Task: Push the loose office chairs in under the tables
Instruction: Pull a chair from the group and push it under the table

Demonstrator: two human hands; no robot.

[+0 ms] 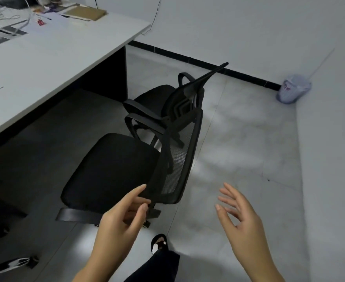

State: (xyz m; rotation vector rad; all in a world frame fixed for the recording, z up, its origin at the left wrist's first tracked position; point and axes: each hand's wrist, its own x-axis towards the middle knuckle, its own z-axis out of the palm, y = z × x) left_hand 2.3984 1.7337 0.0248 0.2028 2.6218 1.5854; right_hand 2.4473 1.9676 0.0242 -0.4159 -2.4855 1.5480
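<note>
Beside the long grey table (51, 64), a black mesh-backed office chair (114, 169) stands out on the floor, a second black chair (157, 102) beyond it. At this backrest's near end the left hand (122, 218) touches with loose fingers, gripping nothing; the right hand (238, 218) hovers spread. Next, probably: grasp the backrest and roll it under.

A pale tiled floor (238, 143) carried two black office chairs: the near chair (114, 169) stood just ahead of the left hand's fingers (135, 195), the far chair (157, 104) beyond it. A plastic bag (292, 89) sat in the corner, well past the right fingers (231, 197). On the grey counter (51, 64), far left of the fingers, lay papers (84, 13) and cables (21, 25).
</note>
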